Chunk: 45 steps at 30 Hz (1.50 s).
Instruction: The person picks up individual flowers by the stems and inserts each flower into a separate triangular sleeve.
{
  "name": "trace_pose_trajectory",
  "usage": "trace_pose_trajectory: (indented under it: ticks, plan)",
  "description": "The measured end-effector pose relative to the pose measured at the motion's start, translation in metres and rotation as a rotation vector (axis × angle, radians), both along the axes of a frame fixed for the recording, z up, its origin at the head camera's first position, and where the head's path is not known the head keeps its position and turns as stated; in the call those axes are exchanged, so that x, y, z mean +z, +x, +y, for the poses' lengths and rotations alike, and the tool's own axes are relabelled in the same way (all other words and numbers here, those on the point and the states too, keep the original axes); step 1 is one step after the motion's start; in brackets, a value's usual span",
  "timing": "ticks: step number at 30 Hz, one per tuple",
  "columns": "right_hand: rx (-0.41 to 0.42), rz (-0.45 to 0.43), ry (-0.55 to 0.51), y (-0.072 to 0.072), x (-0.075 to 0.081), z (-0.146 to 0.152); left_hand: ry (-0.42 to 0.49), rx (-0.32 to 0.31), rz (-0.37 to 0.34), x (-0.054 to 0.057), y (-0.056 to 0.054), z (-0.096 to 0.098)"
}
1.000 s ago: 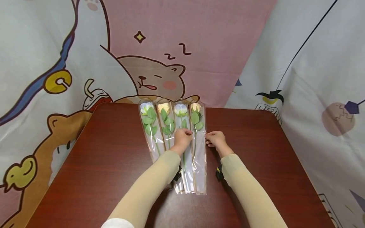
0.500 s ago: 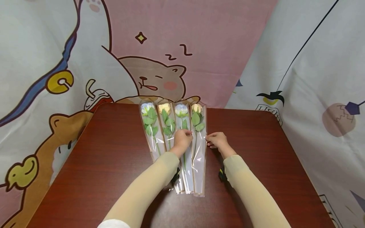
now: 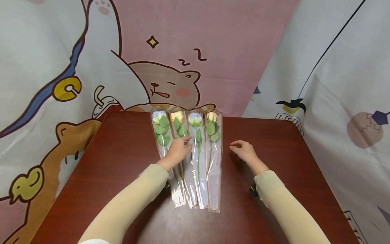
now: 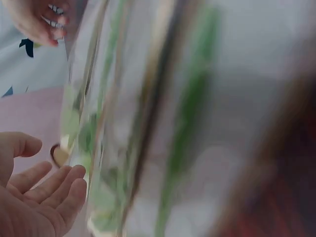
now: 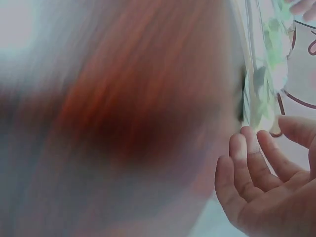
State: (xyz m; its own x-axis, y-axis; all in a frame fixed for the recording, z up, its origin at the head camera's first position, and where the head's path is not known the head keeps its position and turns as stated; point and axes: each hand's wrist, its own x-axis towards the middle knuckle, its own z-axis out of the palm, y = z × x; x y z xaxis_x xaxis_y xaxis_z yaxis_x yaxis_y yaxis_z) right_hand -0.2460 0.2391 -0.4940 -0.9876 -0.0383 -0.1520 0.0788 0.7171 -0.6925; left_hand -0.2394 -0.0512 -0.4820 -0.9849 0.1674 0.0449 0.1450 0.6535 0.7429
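Observation:
Single-stem flowers in clear plastic sleeves lie side by side on the table, their blooms toward its far edge. From left to right in the head view come a blue-white flower (image 3: 158,117), a yellow flower (image 3: 177,117), another blue-white flower (image 3: 195,119) and a second yellow flower (image 3: 211,117). Over the two left sleeves hovers my left hand (image 3: 178,148), its fingers loosely bent and holding nothing; whether it touches the plastic I cannot tell. My right hand (image 3: 244,151) stays apart from the rightmost sleeve (image 3: 214,176), on its right, fingers relaxed and holding nothing.
The brown wooden table (image 3: 128,145) carries the sleeves near its middle. A cartoon-printed cloth (image 3: 231,57) hangs behind and around it. The tops of the sleeves reach the table's far edge.
Both hands have let go of the rightmost sleeve. The left has moved left over the other sleeves, and the right has drawn away to the right. The rightmost sleeve's lower end has shifted slightly.

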Motion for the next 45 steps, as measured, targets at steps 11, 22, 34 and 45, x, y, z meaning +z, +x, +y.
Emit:
trace_pose_trajectory:
  ticks: [11,22,34,45]
  plan:
    - [0.269,0.295,0.309,0.015,0.042,0.029,-0.402,-0.155,0.187,0.050,0.012,-0.084]
    - [0.522,0.536,0.515,0.019,0.094,0.015,-0.686,-0.318,0.378,0.079,0.016,-0.095]
    - [0.560,0.568,0.511,0.015,0.069,0.004,-0.724,-0.390,0.412,0.055,0.016,-0.083]
    - [0.543,0.571,0.472,0.014,0.064,0.003,-0.713,-0.365,0.419,0.057,0.016,-0.082]
